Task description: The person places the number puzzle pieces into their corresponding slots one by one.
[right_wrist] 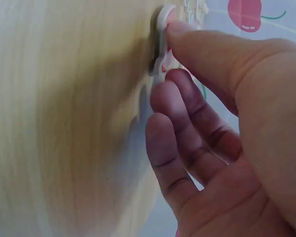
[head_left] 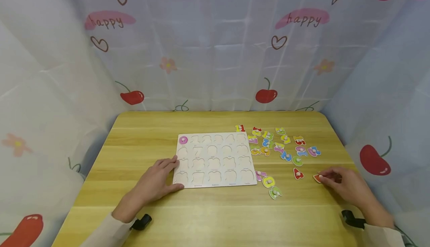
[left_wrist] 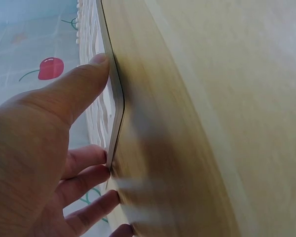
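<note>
Head view: right hand [head_left: 344,184] pinches a red puzzle piece [head_left: 317,179], digit unreadable, well right of the puzzle board [head_left: 206,163]; left hand [head_left: 154,176] spread at the board's left end. Loose number pieces [head_left: 286,156] right of board.
Left wrist: thumb on board's face, fingertips at edge.
Right wrist: thumb on piece; index hidden. Step looks like pick-up; next move probably needs a secure pinch, board steady.

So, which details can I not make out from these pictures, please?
Held piece: full shape, covered by the right hand in the head view; nearly edge-on, partly behind the thumb, in the right wrist view.
Small print on the board: too small in the head view.
Left sleeve and right sleeve: cut off by the head view's bottom edge.
</note>
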`<state>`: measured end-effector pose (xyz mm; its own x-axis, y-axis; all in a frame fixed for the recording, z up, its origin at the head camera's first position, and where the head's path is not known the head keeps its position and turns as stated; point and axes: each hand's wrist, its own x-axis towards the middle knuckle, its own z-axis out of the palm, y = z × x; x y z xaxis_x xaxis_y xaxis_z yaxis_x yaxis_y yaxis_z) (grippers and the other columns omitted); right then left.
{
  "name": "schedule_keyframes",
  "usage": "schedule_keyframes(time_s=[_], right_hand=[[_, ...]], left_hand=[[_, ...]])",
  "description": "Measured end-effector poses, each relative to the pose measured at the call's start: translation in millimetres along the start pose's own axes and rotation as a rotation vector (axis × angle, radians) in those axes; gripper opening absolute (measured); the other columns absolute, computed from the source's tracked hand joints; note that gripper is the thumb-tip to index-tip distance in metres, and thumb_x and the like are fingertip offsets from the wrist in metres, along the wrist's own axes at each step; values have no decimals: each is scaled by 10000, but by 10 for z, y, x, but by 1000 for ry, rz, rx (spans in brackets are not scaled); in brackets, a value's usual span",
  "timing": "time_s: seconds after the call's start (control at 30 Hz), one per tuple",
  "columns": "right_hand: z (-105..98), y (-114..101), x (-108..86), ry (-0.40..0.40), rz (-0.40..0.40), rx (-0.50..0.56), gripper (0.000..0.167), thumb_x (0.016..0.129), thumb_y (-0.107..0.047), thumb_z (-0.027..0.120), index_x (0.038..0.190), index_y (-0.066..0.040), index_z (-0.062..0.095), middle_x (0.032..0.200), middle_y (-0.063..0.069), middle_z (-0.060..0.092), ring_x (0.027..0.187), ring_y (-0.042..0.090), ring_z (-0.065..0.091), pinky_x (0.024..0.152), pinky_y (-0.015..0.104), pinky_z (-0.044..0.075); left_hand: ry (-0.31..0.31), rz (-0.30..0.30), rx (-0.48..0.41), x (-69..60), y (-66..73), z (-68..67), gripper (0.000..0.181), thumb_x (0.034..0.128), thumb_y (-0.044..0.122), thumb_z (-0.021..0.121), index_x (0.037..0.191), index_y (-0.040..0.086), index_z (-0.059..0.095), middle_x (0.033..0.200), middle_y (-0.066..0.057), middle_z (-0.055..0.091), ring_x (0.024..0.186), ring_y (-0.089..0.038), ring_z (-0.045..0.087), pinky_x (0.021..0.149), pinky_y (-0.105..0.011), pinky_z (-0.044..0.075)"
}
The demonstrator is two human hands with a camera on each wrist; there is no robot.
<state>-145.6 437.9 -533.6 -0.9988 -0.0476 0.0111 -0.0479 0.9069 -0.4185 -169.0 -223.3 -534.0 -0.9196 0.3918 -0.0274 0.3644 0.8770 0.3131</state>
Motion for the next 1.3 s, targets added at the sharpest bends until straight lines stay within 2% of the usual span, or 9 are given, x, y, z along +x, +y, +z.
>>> schedule_keyframes(time_s=[0.1, 0.23, 0.33, 0.43, 0.5, 0.57, 0.73, 0.93, 1.3], right_hand=[[2, -31, 16, 37, 4, 19, 152, 1017, -221, 937, 1058, -97, 859, 1047, 69, 810, 831, -32, 626, 699, 176, 559], [-6, -123, 67, 99, -15, 74, 168, 999, -195, 954, 974, -95, 821, 1181, 223, 815, 959, 228, 786, 733, 100, 605], [-6, -236, 116, 129, -31, 96, 199, 1000, -228, 958, 945, -128, 795, 1289, 254, 836, 1065, 355, 819, 757, 40, 583], [14, -364, 172, 170, -79, 142, 198, 980, -206, 974, 938, -157, 788, 1272, 221, 864, 1006, 100, 824, 772, 5, 552], [34, -453, 213, 200, -128, 184, 186, 964, -156, 981, 937, -168, 798, 1210, 178, 882, 951, -78, 754, 782, 6, 553], [61, -538, 270, 228, -186, 213, 176, 950, -97, 979, 961, -162, 816, 1130, 140, 890, 921, -161, 683, 785, 21, 564], [133, -781, 442, 254, -286, 211, 182, 942, -55, 970, 1055, -159, 871, 1008, 19, 876, 856, -98, 673, 764, 63, 569], [255, -1130, 684, 199, -343, 234, 164, 976, -75, 947, 1085, -188, 900, 992, -42, 851, 837, -18, 715, 754, 151, 613], [596, -1948, 1200, 104, -421, 337, 116, 978, -162, 954, 1076, -150, 893, 1034, 19, 816, 884, 147, 772, 812, 262, 712]], left_hand=[[-5, -3, 8, -2, 2, 0, 909, 972, 588, 929, 1646, 44, 653, 1811, -120, 553, 1599, -453, 577, 1240, -696, 555], [-5, -6, 14, -1, 0, -6, 910, 975, 596, 923, 1650, 50, 651, 1812, -117, 552, 1600, -450, 576, 1230, -693, 564], [-4, -11, 16, -6, -7, -9, 914, 974, 599, 923, 1652, 51, 649, 1816, -114, 548, 1603, -444, 574, 1240, -689, 558], [0, -13, 18, -9, -18, -13, 916, 970, 596, 929, 1649, 48, 651, 1816, -113, 547, 1602, -438, 575, 1250, -686, 554], [2, -11, 18, -9, -24, -17, 914, 969, 590, 932, 1646, 45, 652, 1815, -115, 548, 1601, -437, 577, 1258, -683, 549], [3, -6, 18, -6, -29, -21, 910, 970, 587, 932, 1645, 44, 652, 1814, -117, 549, 1599, -437, 579, 1258, -683, 548], [1, -4, 14, 1, -41, -25, 907, 969, 585, 935, 1642, 45, 654, 1815, -116, 549, 1599, -436, 577, 1266, -682, 542], [-2, -8, 10, 6, -50, -23, 904, 956, 575, 950, 1634, 52, 662, 1810, -107, 557, 1594, -431, 580, 1256, -680, 550], [-11, 3, 10, 27, -5, -19, 891, 955, 575, 948, 1613, 38, 678, 1791, -126, 577, 1585, -435, 585, 1216, -689, 568]])
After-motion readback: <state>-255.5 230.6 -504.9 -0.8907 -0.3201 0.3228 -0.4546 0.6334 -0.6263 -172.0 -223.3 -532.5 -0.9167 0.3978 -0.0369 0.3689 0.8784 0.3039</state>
